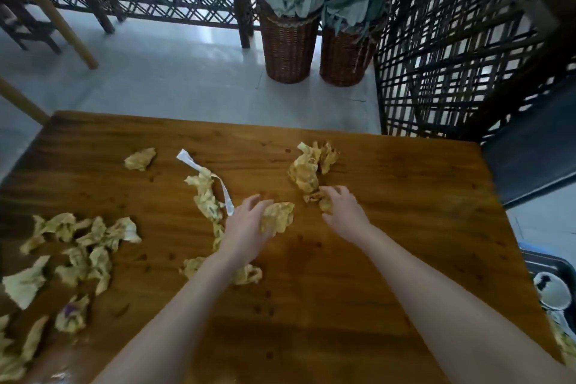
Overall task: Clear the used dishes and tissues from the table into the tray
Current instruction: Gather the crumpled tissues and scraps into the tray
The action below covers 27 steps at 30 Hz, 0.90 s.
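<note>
Crumpled yellowish tissues lie scattered over the wooden table (405, 227). My left hand (246, 227) grips one crumpled tissue (279, 217) near the table's middle. My right hand (343, 212) pinches the near end of a long tissue clump (307, 170) that stretches away from it. A twisted tissue with a white paper strip (207, 193) lies just left of my left hand. Several more tissues (90, 246) are heaped at the left. The tray (536, 262) shows at the right edge, off the table, with a white bowl (551, 290) in it.
Two wicker baskets (290, 47) holding folded umbrellas stand on the pale floor beyond the table. A dark lattice screen (452, 56) runs behind and to the right. Wooden chair legs (62, 25) stand at the far left.
</note>
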Each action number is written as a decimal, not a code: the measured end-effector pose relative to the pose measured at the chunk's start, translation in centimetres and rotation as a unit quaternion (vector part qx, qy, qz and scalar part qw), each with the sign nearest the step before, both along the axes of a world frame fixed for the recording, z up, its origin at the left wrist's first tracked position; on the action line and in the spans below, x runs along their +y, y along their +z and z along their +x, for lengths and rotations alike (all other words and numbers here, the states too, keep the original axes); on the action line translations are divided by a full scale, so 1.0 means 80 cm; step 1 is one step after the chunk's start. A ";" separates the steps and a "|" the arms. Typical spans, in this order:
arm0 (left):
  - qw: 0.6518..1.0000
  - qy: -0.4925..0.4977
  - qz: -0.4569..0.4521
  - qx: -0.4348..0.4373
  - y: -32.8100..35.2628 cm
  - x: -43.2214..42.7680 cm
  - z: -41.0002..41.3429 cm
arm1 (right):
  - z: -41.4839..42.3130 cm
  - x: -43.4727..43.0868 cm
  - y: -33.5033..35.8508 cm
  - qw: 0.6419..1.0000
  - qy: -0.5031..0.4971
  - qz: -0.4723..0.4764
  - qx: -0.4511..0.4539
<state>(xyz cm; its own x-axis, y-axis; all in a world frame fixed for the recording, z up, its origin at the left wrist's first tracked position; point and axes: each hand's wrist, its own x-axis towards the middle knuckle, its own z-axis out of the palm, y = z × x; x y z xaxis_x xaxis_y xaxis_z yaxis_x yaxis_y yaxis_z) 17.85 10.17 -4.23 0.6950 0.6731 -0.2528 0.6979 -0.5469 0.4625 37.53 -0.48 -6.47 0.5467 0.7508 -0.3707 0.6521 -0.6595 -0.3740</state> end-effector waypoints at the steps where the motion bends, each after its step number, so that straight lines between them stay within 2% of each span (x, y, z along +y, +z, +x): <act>1: 1.000 -0.004 -0.003 -0.009 -0.004 0.006 0.001 | 0.000 0.011 -0.005 1.000 0.000 -0.013 -0.002; 7: 0.999 -0.028 -0.016 -0.026 -0.024 0.027 0.003 | -0.011 0.037 -0.024 0.999 -0.003 -0.023 -0.038; 17: 0.998 -0.017 -0.040 -0.043 -0.033 0.041 0.012 | 0.012 0.031 -0.006 0.982 -0.058 0.161 -0.076; 23: 0.997 -0.006 -0.039 -0.073 -0.033 0.054 0.019 | 0.039 0.083 0.006 0.969 -0.096 0.211 -0.080; 25: 0.996 0.001 -0.046 -0.078 -0.035 0.058 0.021 | 0.045 0.100 -0.002 0.973 -0.097 0.200 -0.063; 27: 0.996 0.008 -0.048 -0.077 -0.036 0.062 0.022 | 0.047 0.114 -0.013 0.987 -0.086 0.134 -0.033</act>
